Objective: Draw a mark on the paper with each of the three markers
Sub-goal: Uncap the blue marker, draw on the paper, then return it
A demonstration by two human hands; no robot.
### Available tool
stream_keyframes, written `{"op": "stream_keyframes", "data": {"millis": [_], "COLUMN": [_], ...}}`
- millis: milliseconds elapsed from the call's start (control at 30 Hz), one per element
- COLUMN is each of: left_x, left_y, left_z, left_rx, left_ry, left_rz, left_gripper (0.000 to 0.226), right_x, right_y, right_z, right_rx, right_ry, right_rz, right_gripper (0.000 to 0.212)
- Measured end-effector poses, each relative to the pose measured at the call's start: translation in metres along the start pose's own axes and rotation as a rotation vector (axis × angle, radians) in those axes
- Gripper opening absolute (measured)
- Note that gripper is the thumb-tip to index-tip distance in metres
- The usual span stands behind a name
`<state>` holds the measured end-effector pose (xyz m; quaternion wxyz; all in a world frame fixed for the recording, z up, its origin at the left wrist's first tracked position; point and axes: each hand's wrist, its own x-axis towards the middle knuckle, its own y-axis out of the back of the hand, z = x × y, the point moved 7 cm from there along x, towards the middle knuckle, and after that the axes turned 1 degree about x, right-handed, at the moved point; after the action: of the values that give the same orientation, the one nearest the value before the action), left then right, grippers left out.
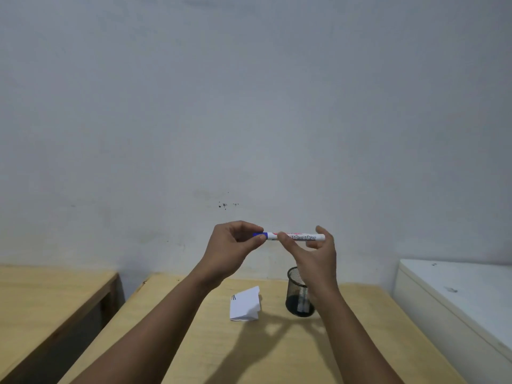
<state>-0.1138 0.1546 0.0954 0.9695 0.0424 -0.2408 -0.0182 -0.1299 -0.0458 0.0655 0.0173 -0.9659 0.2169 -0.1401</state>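
Observation:
A white marker with a blue cap (297, 237) is held level in the air above the table, in front of the wall. My left hand (231, 249) pinches the blue cap end. My right hand (315, 256) grips the white barrel between thumb and fingers. Below, a folded white paper (246, 304) lies on the wooden table (249, 353); short dark lines show near its left corner. A black mesh pen cup (297, 296) stands to the right of the paper, with two white markers (302, 306) visible through the mesh.
A second wooden table (47, 295) stands to the left across a dark gap. A white cabinet top (460, 297) lies to the right. A grey-white wall (249, 106) rises right behind the table.

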Motion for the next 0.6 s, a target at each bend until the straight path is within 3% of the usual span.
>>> {"op": "stream_keyframes", "data": {"millis": [67, 200, 300, 367, 467, 600], "left_x": [0.006, 0.021, 0.035, 0.042, 0.051, 0.057], "left_y": [-0.007, -0.030, -0.051, -0.065, -0.081, -0.092], "left_z": [0.000, -0.002, -0.005, -0.009, -0.016, -0.053], "left_rx": [0.039, 0.166, 0.218, 0.198, 0.189, 0.515], "left_ry": [-0.017, -0.067, -0.073, -0.067, -0.063, -0.072], "left_rz": [-0.005, -0.050, -0.059, -0.078, -0.078, -0.096], "left_gripper": [0.008, 0.008, 0.012, 0.015, 0.030, 0.037], "right_x": [0.004, 0.019, 0.031, 0.038, 0.056, 0.084], "right_y": [0.008, 0.010, 0.012, 0.015, 0.028, 0.043], "right_z": [-0.004, -0.010, -0.008, -0.005, 0.003, 0.023], "right_rx": [-0.140, -0.516, -0.496, -0.489, -0.450, -0.404], "right_ry": [0.113, 0.266, 0.327, 0.343, 0.358, 0.351], "right_rz": [0.020, -0.079, -0.229, -0.284, -0.208, -0.124], "right_gripper": [0.096, 0.033, 0.008, 0.010, 0.018, 0.052]}}
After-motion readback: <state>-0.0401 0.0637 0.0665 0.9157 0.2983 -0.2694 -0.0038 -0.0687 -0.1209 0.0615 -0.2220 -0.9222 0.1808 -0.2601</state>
